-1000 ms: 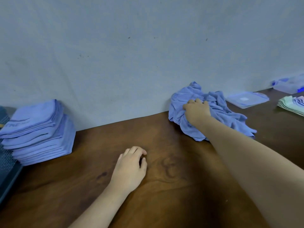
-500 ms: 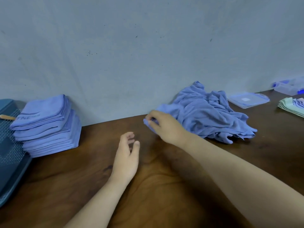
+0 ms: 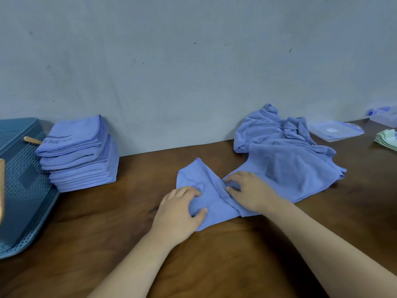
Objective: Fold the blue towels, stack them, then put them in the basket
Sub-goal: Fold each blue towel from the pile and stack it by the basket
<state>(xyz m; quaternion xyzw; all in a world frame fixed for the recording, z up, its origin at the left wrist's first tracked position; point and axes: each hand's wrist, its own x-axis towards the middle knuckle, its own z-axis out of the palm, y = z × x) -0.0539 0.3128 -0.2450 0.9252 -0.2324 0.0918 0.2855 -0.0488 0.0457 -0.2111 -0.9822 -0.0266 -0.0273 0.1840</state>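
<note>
towel work is centred on one loose blue towel (image 3: 217, 196), which lies on the brown wooden table (image 3: 214, 265) directly in front of both hands, with its long axis running from the near left up toward the far right, where its far end is draped against the crumpled towel pile (image 3: 285, 147) by the wall. the left hand (image 3: 182, 209) is pressed on the near-left end, fingers and thumb curled and pinching a fold of cloth. the right hand (image 3: 249, 190) is laid on the bunched middle, fingers bent down into the fabric; a firm grip cannot be confirmed there. the left end is judged to be the nearer, free end, so the spreading is likely to be led from that side while the right hand draws the rest clear of the pile. the stack of folded blue towels (image 3: 79, 153) is set well to the left, just beside the blue perforated basket (image 3: 23, 190) at the table's left edge. the stack is not yet placed in the basket.
</note>
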